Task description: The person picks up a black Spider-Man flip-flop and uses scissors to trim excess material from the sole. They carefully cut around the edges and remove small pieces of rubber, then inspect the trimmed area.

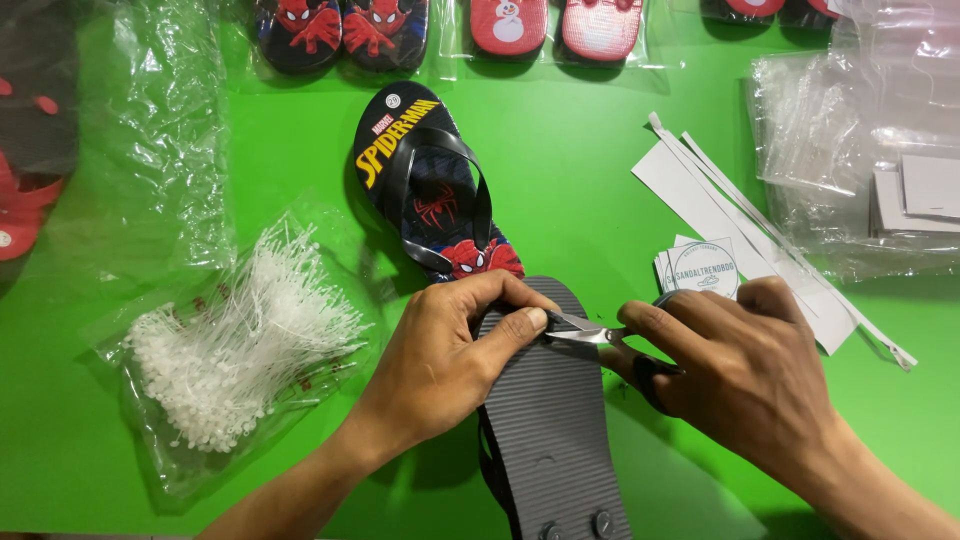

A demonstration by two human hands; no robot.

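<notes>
Two flip-flops lie mid-table: one face-up [430,190], dark with a red spider print, one sole-up [550,410], grey and ribbed, overlapping its toe. Two clear bags flank them, the left bag [230,350] full of white plastic ties, the right bag [860,170] holding cards. One stack of round-printed white labels [700,268] sits beside paper strips. Left hand [450,360] pinches the sole's edge; right hand [740,370] grips small scissors [585,330], blades at that edge.

Two flip-flops mid-table: one upturned flip-flop [555,420], one face-up flip-flop [432,185]. One pair of scissors [590,335], one bag of white plastic ties [235,345], one stack of round-printed labels [700,268]. Far edge: apparently three bagged pairs [340,30], the third cropped.
</notes>
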